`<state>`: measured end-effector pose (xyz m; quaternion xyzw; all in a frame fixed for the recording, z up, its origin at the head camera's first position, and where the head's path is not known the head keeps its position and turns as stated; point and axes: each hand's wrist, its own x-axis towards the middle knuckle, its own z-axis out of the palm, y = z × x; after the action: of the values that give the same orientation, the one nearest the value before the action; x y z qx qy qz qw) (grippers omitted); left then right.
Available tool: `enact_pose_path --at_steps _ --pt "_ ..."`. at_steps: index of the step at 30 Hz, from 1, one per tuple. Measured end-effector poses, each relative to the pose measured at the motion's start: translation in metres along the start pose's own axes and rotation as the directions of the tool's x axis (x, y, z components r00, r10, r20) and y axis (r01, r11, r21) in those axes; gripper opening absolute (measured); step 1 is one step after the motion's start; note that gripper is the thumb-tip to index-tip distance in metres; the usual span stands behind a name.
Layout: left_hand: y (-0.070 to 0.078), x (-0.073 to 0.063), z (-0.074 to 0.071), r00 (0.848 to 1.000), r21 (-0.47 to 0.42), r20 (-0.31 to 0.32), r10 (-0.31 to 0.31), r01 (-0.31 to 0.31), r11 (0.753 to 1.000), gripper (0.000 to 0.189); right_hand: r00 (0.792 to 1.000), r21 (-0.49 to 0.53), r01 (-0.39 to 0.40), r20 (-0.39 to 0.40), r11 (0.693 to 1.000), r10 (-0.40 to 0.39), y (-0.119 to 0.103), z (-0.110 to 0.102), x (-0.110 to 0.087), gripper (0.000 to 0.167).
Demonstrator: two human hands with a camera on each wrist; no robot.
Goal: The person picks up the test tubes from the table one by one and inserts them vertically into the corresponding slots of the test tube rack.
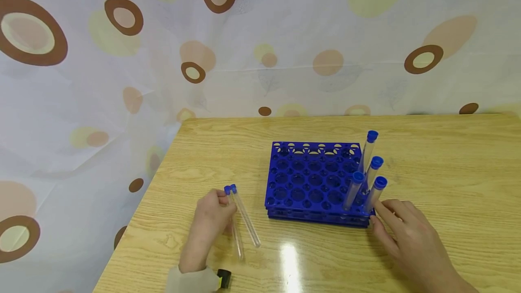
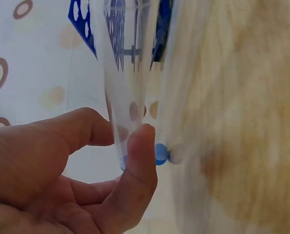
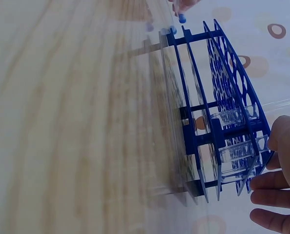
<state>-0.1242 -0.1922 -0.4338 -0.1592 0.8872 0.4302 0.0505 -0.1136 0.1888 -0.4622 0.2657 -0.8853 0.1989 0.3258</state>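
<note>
My left hand (image 1: 210, 214) pinches a clear test tube (image 1: 238, 241) near its blue cap, at the left of the table. A second capped test tube (image 1: 246, 218) lies beside it, slanting toward the front. In the left wrist view, the thumb and a finger are on either side of the tube (image 2: 125, 92). The blue test tube rack (image 1: 303, 205) stands to the right, with several capped tubes (image 1: 353, 191) upright at its right end. My right hand (image 1: 415, 241) touches the rack's front right corner; in the right wrist view its fingers (image 3: 272, 197) are fairly straight.
Wood-grain table (image 1: 456, 171) surrounds the rack. Behind and to the left hangs a patterned white sheet (image 1: 260, 26). A small black object with a yellow edge (image 1: 224, 278) is by the left sleeve (image 1: 191, 281).
</note>
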Motion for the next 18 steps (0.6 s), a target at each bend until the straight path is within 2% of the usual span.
enact_pose_path --at_steps 4,9,18 --pt "0.006 0.000 -0.002 0.999 -0.080 0.007 0.031 -0.030 0.996 0.045 1.000 -0.003 -0.006 0.005 1.000 0.006 0.000 0.000 0.000 0.068" --pt "0.016 -0.001 -0.004 0.997 -0.134 -0.009 0.074 -0.075 0.988 0.039 1.000 -0.002 0.004 -0.001 1.000 -0.004 0.000 0.000 0.000 0.068" --pt "0.040 -0.003 -0.004 0.993 -0.243 -0.016 0.117 -0.117 0.963 0.032 1.000 0.000 0.006 0.003 1.000 -0.006 0.000 -0.001 0.001 0.066"
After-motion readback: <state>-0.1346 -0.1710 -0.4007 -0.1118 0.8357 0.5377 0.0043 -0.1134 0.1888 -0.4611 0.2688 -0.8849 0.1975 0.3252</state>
